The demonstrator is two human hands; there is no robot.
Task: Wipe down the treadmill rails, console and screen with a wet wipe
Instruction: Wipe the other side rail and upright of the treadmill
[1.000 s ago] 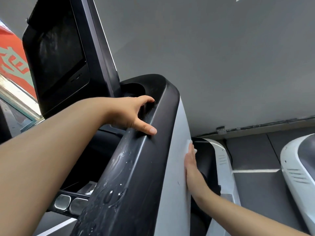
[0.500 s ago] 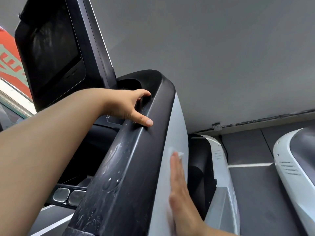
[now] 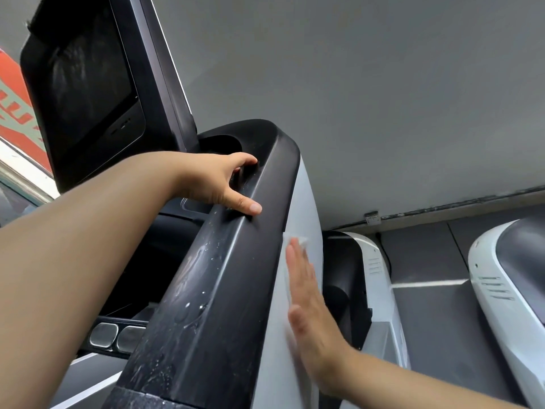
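Wet wipe (image 3: 296, 242) lies flat against the white outer side panel (image 3: 303, 202) of the console, pressed by the right hand (image 3: 309, 308), fingers straight and together. Left hand (image 3: 218, 181) grips the black console rail (image 3: 224, 276), fingers curled into its recess (image 3: 219, 146), whose contents cannot be seen.

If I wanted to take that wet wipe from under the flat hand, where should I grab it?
Probably at the corner of the wet wipe peeking past the right hand's fingertips, pinching from above. The rest lies pressed flat against the treadmill's light side panel, leaving no other free edge.
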